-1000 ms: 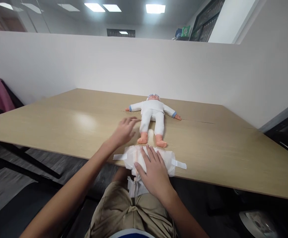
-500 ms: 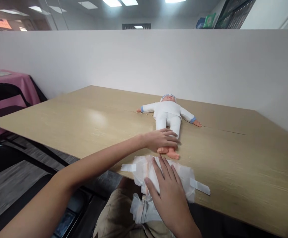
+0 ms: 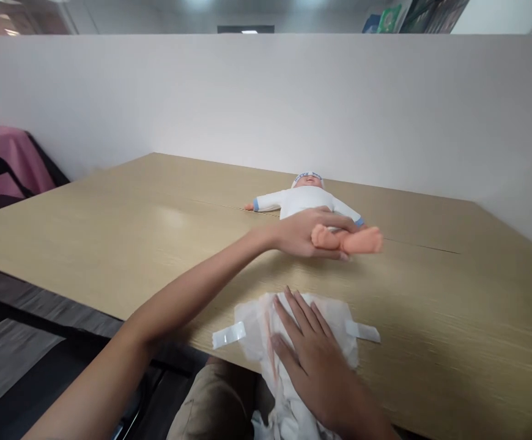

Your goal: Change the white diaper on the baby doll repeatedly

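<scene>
A baby doll [image 3: 309, 197] in white clothes with blue cuffs lies on its back on the table, its head away from me. My left hand [image 3: 309, 233] is closed around the doll's lower legs and holds them raised, the bare feet [image 3: 348, 240] pointing right. Nearer to me, an unfolded white diaper [image 3: 251, 313] hangs partly over the table's front edge, its side tabs spread out. My right hand [image 3: 314, 351] lies flat on the diaper with its fingers extended. The doll's thighs are hidden behind my left hand.
The wooden table [image 3: 110, 244] reaches back to a white partition wall [image 3: 202, 98]. Black chairs [image 3: 64, 379] stand at the left, beside a pink-covered table [image 3: 7, 156]. My knee [image 3: 215, 397] is below the front edge.
My left hand has lifted the doll's legs off the table and swung the feet to the right. The diaper has shifted slightly left under my right hand. The view has tilted down.
</scene>
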A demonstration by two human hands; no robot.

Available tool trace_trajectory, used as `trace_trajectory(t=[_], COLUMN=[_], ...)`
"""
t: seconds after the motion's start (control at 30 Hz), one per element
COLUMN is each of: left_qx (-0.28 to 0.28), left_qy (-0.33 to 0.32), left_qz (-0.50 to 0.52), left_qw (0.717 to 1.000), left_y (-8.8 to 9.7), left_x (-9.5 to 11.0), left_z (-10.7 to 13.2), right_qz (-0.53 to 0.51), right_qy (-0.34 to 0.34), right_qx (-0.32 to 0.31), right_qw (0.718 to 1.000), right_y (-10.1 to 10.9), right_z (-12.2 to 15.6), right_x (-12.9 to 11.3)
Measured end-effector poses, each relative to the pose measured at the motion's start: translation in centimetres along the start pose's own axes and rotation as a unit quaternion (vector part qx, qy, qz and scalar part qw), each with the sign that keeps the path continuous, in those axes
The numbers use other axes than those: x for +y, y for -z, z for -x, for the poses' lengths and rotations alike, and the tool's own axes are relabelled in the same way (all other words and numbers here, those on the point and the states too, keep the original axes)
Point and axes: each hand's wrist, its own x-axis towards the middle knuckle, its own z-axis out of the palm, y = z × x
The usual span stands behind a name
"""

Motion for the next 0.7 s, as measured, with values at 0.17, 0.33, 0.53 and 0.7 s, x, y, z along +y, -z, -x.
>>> trace_trajectory(t=[0.17,0.33,0.53,0.7], left_qx=[0.013,0.032,0.050,0.055], left_qy=[0.040,0.046,0.055,0.053], left_qz=[0.100,0.119,0.103,0.090], left_qw=[0.994,0.991,0.992,0.993], left_y=[2.9,4.3,5.0,5.1], left_x=[0.0,-0.1,-0.1,-0.3], left_z=[-1.4,-1.7,-1.5,-1.3], right_qz=[0.012,0.047,0.021,-0.041], right_qy=[-0.018,-0.024,-0.023,0.035], right_qx=[-0.065,-0.018,0.025,0.077], right_qw=[0.998,0.998,0.999,0.996], right_y=[1.8,1.0,1.1,2.8], right_z=[-4.1,-10.3,-19.1,-23.2], right_x=[1.8,5.7,11.4,13.2])
